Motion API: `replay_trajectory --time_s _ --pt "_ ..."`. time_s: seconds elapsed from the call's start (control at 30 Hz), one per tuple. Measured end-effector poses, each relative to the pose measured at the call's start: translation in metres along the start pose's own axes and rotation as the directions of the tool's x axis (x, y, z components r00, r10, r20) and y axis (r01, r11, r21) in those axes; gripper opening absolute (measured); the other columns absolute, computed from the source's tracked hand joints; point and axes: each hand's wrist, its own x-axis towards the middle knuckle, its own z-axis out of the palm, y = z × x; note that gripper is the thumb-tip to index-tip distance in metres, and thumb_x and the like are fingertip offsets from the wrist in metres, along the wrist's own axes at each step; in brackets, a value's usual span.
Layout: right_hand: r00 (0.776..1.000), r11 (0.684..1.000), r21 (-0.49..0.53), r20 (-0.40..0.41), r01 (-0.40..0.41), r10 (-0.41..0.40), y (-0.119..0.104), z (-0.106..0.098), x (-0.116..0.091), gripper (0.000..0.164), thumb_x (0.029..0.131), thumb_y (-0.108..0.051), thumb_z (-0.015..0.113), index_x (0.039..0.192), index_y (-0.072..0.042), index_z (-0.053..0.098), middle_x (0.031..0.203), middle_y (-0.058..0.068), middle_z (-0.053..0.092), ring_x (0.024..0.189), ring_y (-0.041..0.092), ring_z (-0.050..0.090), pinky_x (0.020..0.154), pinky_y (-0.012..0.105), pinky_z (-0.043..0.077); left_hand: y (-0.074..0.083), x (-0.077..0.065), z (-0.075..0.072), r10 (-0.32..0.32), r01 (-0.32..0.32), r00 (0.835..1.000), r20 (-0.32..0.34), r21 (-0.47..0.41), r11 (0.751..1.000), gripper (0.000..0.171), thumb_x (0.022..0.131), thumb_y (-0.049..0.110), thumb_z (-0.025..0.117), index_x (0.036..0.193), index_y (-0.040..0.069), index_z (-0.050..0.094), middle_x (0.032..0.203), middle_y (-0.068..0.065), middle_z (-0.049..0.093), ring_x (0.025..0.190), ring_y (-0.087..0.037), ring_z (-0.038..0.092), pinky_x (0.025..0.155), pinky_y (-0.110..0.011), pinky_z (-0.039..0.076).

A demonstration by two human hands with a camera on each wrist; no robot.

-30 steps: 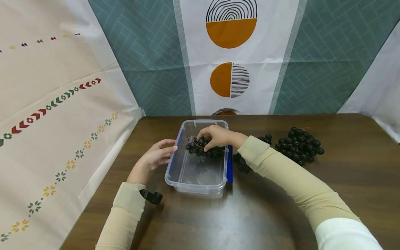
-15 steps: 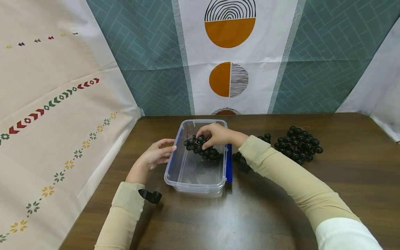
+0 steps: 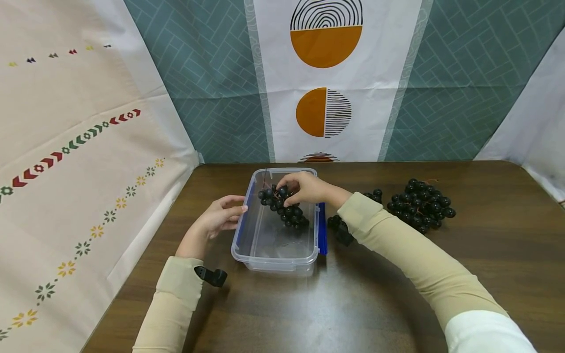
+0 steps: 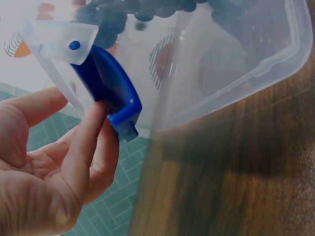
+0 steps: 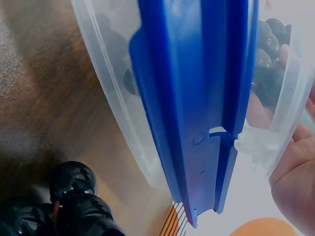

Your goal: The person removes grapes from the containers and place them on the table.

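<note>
In the head view my right hand (image 3: 304, 188) is over a clear plastic container (image 3: 275, 265), pinching a bunch of black grapes (image 3: 290, 214) between thumb and fingers. The bunch hangs slanted within the container's outline, its thin stem upright at the far left. My left hand (image 3: 219, 215) touches the container's left side with its fingertips. Up close in the left wrist view, those fingers (image 4: 81, 152) rest against the blue latch (image 4: 110, 78) and the rim. In the right wrist view the other blue latch (image 5: 197, 98) hides part of the held grapes (image 5: 269, 42).
On the brown table (image 3: 371, 304), a large bunch of black grapes (image 3: 421, 205) lies to the right. More grapes (image 3: 340, 226) sit beside the container, partly hidden under my right forearm. A patterned cloth (image 3: 212, 88) hangs behind the table.
My right hand has risen slightly with the grapes. The bunch's right end has come away from the right wall and now slants toward the front. My left hand has barely moved.
</note>
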Motion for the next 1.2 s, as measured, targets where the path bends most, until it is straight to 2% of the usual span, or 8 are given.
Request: replay_trajectory --time_s 0.3,0.57,0.77,0.93,1.2 --pt "0.998 1.0 0.022 -0.061 0.01 -0.008 0.002 -0.003 -0.003 0.041 0.08 -0.013 0.077 0.118 -0.009 0.063 0.105 0.009 0.069 0.094 0.021 0.064 0.083 0.034 0.053 -0.002 0.0 -0.001 -0.002 0.002 1.0 -0.008 -0.008 1.0 0.056 0.093 0.02 0.06 0.142 0.005 0.038 0.099 0.0 0.061 0.084 -0.009 0.063 0.072 -0.024 0.054" --pt "0.995 0.998 0.054 -0.095 0.033 -0.027 0.004 -0.002 -0.007 0.041 0.08 -0.012 0.077 0.118 -0.007 0.063 0.119 0.011 0.063 0.093 0.021 0.061 0.086 0.035 0.052 -0.004 -0.001 -0.001 -0.009 0.009 1.0 -0.01 -0.021 1.0 0.056 0.094 0.021 0.06 0.142 0.006 0.038 0.094 0.003 0.062 0.085 -0.01 0.064 0.071 -0.023 0.054" --pt "0.992 0.991 0.13 -0.124 -0.019 0.035 0.002 -0.001 -0.011 0.041 0.081 -0.011 0.076 0.12 -0.008 0.063 0.124 0.013 0.061 0.1 0.023 0.061 0.088 0.037 0.051 -0.006 -0.001 -0.002 0.001 -0.001 1.0 0.005 -0.014 1.0 0.057 0.094 0.022 0.059 0.144 0.006 0.035 0.102 0.001 0.059 0.085 -0.008 0.063 0.071 -0.022 0.053" --pt "0.982 0.982 0.179 -0.167 -0.056 0.086 0.002 -0.001 -0.015 0.043 0.082 -0.012 0.075 0.122 -0.009 0.062 0.126 0.013 0.058 0.109 0.026 0.058 0.091 0.041 0.05 -0.005 -0.001 -0.001 0.003 -0.002 1.0 0.011 -0.021 1.0 0.057 0.095 0.022 0.059 0.144 0.006 0.035 0.101 0.001 0.059 0.084 -0.007 0.062 0.071 -0.022 0.053" --pt "0.976 0.976 0.21 -0.191 -0.061 0.103 0.003 0.0 -0.019 0.042 0.083 -0.013 0.074 0.123 -0.009 0.061 0.13 0.014 0.054 0.114 0.029 0.056 0.09 0.043 0.05 -0.005 0.001 0.0 0.006 -0.005 1.0 0.008 -0.036 0.999 0.055 0.095 0.02 0.059 0.143 0.005 0.036 0.096 0.003 0.061 0.083 -0.008 0.064 0.071 -0.023 0.054"
